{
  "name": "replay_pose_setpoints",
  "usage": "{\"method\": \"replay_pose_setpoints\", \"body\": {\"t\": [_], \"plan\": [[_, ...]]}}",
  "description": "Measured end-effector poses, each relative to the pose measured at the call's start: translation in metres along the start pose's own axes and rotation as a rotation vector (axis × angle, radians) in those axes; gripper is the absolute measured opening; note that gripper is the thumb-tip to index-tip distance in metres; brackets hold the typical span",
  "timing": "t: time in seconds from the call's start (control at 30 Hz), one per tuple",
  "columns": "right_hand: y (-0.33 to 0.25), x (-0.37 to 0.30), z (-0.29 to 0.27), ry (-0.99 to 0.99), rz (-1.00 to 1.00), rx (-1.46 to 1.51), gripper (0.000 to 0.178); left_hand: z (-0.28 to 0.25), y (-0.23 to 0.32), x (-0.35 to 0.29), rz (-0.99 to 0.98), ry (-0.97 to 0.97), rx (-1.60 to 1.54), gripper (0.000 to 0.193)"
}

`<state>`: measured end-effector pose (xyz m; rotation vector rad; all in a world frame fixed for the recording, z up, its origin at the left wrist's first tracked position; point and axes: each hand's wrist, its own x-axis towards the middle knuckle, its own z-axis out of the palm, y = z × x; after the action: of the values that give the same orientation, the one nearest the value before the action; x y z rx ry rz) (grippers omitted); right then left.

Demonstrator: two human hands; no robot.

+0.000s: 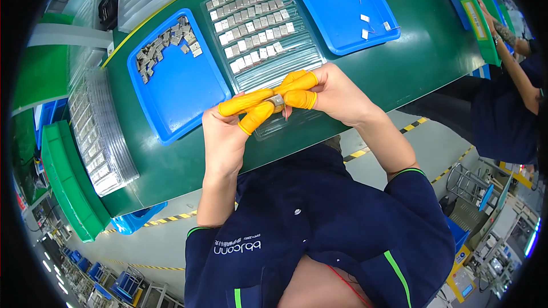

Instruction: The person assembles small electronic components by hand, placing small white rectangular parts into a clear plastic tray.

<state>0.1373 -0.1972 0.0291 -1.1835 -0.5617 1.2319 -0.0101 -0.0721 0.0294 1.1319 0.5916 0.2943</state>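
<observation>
My left hand (pixel 231 122) and my right hand (pixel 328 92) meet over the near part of the bench, yellow finger cots on their fingertips. Pinched between them is a small silver metal connector (pixel 277 101); the fingers cover part of it. Just beyond lies a clear plastic blister tray (pixel 305 57), with rows of similar metal connectors (pixel 251 24) in its far part. To the left, a blue tray (pixel 185 94) holds a loose heap of metal connectors (pixel 165 44). The blue tray on the right (pixel 337 8) has several small white-and-metal pieces (pixel 364 18) in it.
The green bench (pixel 394 71) has its near edge by my body. Stacked clear trays (pixel 97 131) stand at the left beside a green bin (pixel 71 182). Another person's arm (pixel 511 51) reaches to a green bin (pixel 475 20) at the right.
</observation>
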Motion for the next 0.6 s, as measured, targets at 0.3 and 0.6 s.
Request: {"method": "replay_pose_setpoints", "body": {"t": [0.3, 0.6], "plan": [[-0.001, -0.006, -0.001, -0.041, 0.065, -0.065, 0.014, 0.001, 0.0, -0.006, 0.094, -0.053, 0.2, 0.019], [-0.007, -0.002, 0.005, 0.096, 0.01, -0.267, 0.014, 0.004, -0.01, 0.004, 0.048, 0.047, 0.154, 0.022]]}}
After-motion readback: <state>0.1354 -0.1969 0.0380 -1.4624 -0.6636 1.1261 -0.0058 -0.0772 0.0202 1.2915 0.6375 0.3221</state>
